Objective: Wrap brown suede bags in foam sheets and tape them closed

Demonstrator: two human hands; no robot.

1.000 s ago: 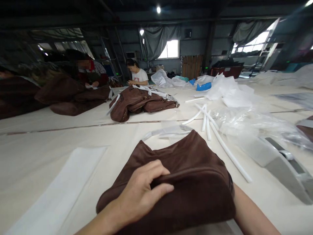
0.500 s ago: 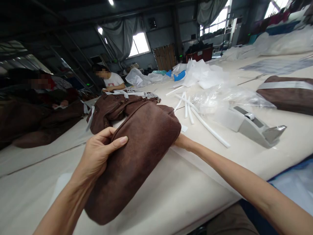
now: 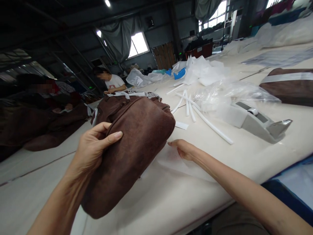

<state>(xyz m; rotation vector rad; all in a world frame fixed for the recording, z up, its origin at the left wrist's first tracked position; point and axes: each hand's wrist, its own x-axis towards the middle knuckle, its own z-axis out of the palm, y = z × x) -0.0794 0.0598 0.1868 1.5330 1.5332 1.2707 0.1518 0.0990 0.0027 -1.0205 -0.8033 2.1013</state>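
A brown leather bag [image 3: 137, 140] is tilted up over the table, its smooth, rounded side toward me. My left hand [image 3: 95, 145] is closed on its left edge, thumb on the near face and fingers behind. To the right of the bag, my right hand [image 3: 183, 149] pinches a thin translucent sheet [image 3: 168, 161] that lies low over the table beside and partly under the bag. The right fingertips are just off the bag's lower right edge. Behind the held bag, more brown bags [image 3: 107, 106] with metal fittings and white wrapping are partly hidden.
White foam rods [image 3: 211, 125] and a white paper strip [image 3: 181, 125] lie on the table [image 3: 249, 156]. Right of them are a grey tape dispenser [image 3: 264, 122], clear plastic [image 3: 217, 94] and another brown bag [image 3: 288, 86]. Two people work across the table at the left.
My right hand has come out from behind the bag and drawn toward me with the translucent sheet. The bag, in my left hand, has shifted slightly left.
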